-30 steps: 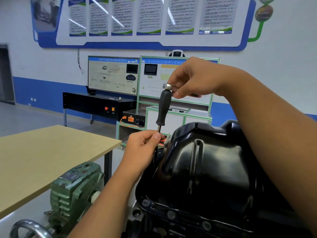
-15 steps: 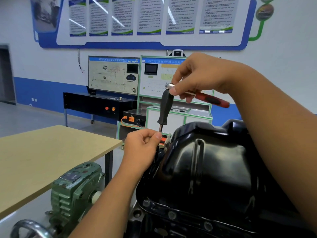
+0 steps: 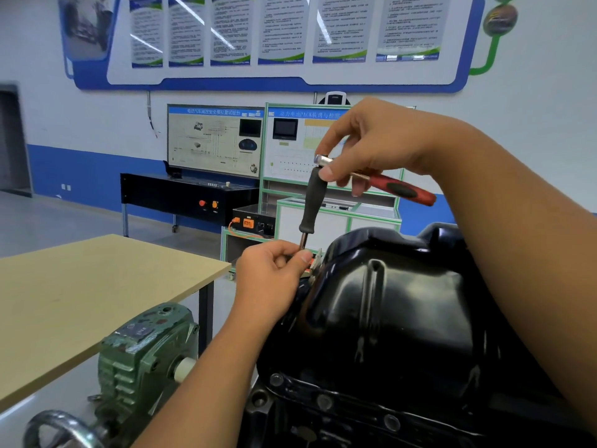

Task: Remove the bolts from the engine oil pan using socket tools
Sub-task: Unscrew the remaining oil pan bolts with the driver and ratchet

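Observation:
A glossy black oil pan [image 3: 403,312] fills the lower right, with bolts [image 3: 324,401] along its near flange. A socket driver with a black grip [image 3: 312,202] stands upright at the pan's far left edge. My left hand [image 3: 274,273] pinches its metal shaft just below the grip. My right hand [image 3: 378,147] holds the head of a ratchet at the driver's top, and the ratchet's red handle [image 3: 400,188] sticks out to the right. The socket end and the bolt under it are hidden behind my left hand.
A green gearbox [image 3: 142,360] with a metal handwheel [image 3: 61,428] sits at the lower left. A beige table [image 3: 80,295] stands to the left. Training panels and a black cabinet [image 3: 181,192] line the far wall.
The ratchet's red handle has swung out from behind my right hand to point right. My left hand stays on the shaft and the driver stays upright.

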The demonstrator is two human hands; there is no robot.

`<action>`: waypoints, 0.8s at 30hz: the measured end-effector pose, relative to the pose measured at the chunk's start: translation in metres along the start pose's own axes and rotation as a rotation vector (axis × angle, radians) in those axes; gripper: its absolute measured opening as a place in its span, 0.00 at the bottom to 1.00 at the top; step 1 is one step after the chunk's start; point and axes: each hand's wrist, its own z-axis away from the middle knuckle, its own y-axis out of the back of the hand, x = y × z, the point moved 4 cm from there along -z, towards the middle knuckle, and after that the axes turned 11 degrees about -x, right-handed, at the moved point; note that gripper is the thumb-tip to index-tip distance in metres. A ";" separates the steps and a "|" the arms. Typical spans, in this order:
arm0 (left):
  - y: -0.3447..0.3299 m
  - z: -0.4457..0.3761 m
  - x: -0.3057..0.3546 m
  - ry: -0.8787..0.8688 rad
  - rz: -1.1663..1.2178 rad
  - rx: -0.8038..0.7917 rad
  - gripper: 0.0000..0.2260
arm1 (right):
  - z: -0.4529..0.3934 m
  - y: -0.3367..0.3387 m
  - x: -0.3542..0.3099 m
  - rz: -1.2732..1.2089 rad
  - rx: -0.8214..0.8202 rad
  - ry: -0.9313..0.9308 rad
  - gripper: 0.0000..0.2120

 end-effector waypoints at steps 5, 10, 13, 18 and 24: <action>-0.001 0.001 -0.001 -0.015 0.090 -0.042 0.09 | -0.002 -0.008 -0.006 0.010 -0.020 0.036 0.18; -0.002 -0.001 -0.002 0.008 0.021 -0.064 0.13 | -0.004 -0.006 -0.005 0.054 0.031 -0.007 0.11; 0.000 0.000 -0.002 0.013 0.010 -0.024 0.14 | 0.000 -0.004 -0.005 -0.043 -0.003 -0.017 0.14; -0.003 0.003 -0.001 0.011 0.108 -0.092 0.10 | 0.000 -0.001 -0.005 0.016 0.017 0.002 0.10; -0.001 0.002 0.000 -0.008 0.025 -0.077 0.10 | -0.002 -0.002 0.000 0.031 -0.001 -0.053 0.07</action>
